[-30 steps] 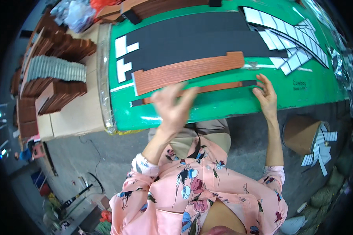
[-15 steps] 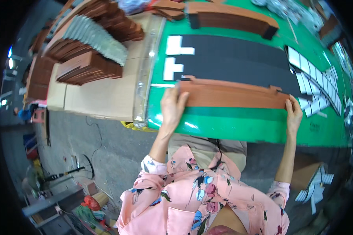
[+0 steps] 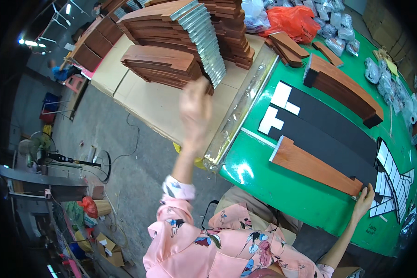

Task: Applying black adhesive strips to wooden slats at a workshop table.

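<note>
A reddish-brown wooden board (image 3: 310, 167) lies along the near side of the green table. My right hand (image 3: 363, 203) grips its right end between thumb and fingers. My left hand (image 3: 196, 111) is off the board, out over the cardboard, close to a low stack of curved wooden pieces (image 3: 160, 62). Motion smears its fingers, so whether they hold anything does not show. Just beyond the board are black strips (image 3: 319, 141) with white patches (image 3: 270, 121) at their left ends.
Taller stacks of wood and ridged silvery pieces (image 3: 201, 44) stand behind the low stack. A curved wooden piece (image 3: 343, 88) rests farther back on the green table (image 3: 245, 169). White strips (image 3: 387, 185) lie near my right hand. Bagged parts (image 3: 338, 32) and a red bag (image 3: 289, 23) sit at the back.
My left hand has let go of the board's left end and moved left to the low wood stack. My right hand stays at the right end. The view has turned left.
</note>
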The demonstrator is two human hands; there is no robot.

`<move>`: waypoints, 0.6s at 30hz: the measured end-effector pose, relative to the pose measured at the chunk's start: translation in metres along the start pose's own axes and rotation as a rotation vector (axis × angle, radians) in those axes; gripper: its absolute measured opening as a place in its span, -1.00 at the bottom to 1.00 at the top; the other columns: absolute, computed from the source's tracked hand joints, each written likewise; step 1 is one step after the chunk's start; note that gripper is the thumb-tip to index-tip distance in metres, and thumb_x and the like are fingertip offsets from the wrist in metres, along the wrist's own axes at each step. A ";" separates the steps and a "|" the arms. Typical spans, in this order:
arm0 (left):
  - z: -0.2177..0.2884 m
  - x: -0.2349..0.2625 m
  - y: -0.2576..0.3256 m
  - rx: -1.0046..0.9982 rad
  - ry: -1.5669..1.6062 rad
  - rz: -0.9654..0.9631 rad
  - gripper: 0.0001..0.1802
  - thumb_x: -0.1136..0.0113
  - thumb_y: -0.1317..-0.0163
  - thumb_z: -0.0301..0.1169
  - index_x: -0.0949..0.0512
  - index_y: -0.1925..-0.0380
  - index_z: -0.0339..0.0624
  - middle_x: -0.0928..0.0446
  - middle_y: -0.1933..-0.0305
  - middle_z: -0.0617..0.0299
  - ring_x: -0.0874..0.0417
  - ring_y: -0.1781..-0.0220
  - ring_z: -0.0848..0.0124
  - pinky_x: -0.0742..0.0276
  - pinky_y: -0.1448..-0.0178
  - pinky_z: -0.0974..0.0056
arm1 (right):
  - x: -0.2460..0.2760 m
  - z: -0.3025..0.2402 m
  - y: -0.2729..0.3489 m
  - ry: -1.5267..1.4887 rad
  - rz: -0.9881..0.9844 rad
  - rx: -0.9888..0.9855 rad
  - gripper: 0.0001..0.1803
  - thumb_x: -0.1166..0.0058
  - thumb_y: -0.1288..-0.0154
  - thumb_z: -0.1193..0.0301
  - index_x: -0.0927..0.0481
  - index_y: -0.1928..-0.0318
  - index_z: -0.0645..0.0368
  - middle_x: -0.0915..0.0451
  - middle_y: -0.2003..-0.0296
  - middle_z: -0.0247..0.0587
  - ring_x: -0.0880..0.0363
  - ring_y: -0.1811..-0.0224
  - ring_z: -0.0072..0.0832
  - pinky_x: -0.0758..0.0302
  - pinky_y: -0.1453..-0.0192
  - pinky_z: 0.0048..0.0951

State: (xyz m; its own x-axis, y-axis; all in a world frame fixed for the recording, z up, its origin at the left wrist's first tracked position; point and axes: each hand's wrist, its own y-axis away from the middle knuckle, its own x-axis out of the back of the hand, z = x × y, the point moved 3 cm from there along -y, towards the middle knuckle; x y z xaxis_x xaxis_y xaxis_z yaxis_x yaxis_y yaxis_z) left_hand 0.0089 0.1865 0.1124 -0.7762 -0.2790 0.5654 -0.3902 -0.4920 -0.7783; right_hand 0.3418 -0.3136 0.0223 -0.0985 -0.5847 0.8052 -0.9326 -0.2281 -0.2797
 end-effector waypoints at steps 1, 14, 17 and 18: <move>-0.016 0.008 -0.022 -0.037 -0.116 0.028 -0.46 -0.09 0.03 -0.66 -0.44 -0.06 -0.21 -0.48 0.01 -0.10 -0.46 -0.07 -0.04 -0.37 -0.12 -0.01 | -0.003 -0.004 -0.001 0.000 -0.003 0.003 -0.63 0.12 -0.44 0.31 -0.46 -0.12 0.26 -0.49 -0.04 -0.08 -0.47 -0.09 -0.27 -0.40 -0.11 -0.33; -0.081 0.048 -0.079 -0.387 -0.357 -0.497 -0.40 -0.13 0.16 -0.72 -0.36 0.01 -0.15 -0.46 -0.06 0.10 -0.43 -0.18 0.15 -0.37 -0.11 0.14 | -0.016 -0.085 0.013 -0.392 -0.030 -0.012 -0.70 0.12 -0.43 0.46 -0.49 -0.10 0.26 -0.57 0.03 -0.14 -0.56 0.00 -0.44 -0.49 -0.05 -0.49; -0.050 0.069 -0.067 -0.433 -0.444 -0.369 -0.45 -0.21 0.14 -0.63 -0.40 0.04 -0.11 -0.46 -0.03 0.13 -0.46 -0.14 0.22 -0.36 -0.07 0.15 | -0.010 -0.097 0.021 -0.461 -0.003 0.071 -0.72 0.11 -0.41 0.49 -0.51 -0.07 0.29 -0.58 0.06 -0.16 -0.56 0.00 -0.45 -0.49 -0.06 -0.48; -0.026 0.072 -0.060 -0.462 -0.426 -0.327 -0.49 -0.21 0.12 -0.57 -0.42 0.06 -0.11 -0.47 -0.02 0.13 -0.47 -0.13 0.21 -0.35 -0.06 0.12 | -0.009 -0.107 0.025 -0.469 -0.036 0.122 -0.73 0.10 -0.41 0.50 -0.52 -0.05 0.30 -0.57 0.06 -0.16 -0.56 0.00 -0.45 -0.49 -0.07 -0.49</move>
State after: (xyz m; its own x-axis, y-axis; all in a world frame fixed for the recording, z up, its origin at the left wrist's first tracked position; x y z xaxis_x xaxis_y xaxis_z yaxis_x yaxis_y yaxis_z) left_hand -0.0360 0.2177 0.1928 -0.3587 -0.5217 0.7740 -0.8135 -0.2319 -0.5333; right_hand 0.2818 -0.2306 0.0643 0.1264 -0.8563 0.5007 -0.8822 -0.3278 -0.3380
